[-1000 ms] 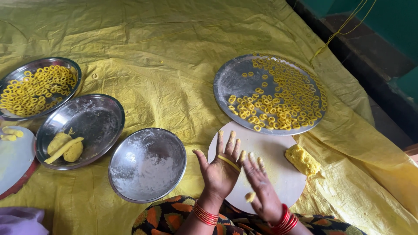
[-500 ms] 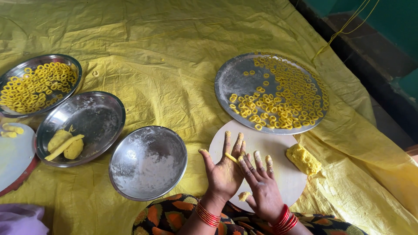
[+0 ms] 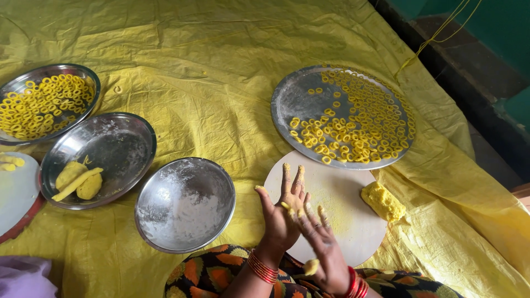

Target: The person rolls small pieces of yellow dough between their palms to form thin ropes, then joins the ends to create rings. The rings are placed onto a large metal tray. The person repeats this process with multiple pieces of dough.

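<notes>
A crumpled yellow sheet (image 3: pixel 221 66) covers the whole surface; a dark wall edge and green surface (image 3: pixel 497 49) run along the right. Over a round pale board (image 3: pixel 342 204), the left hand (image 3: pixel 284 212) and right hand (image 3: pixel 323 243) press together, fingers outstretched, a small piece of yellow dough (image 3: pixel 285 206) between the palms. A steel tray of dough rings (image 3: pixel 345 116) sits just beyond.

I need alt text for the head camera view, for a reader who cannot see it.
Two hands, left hand and right hand, press together over a round white board, rolling yellow dough. A steel tray of small dough rings lies beyond, a dough lump to the right, and a floured steel bowl to the left, on a yellow sheet.
</notes>
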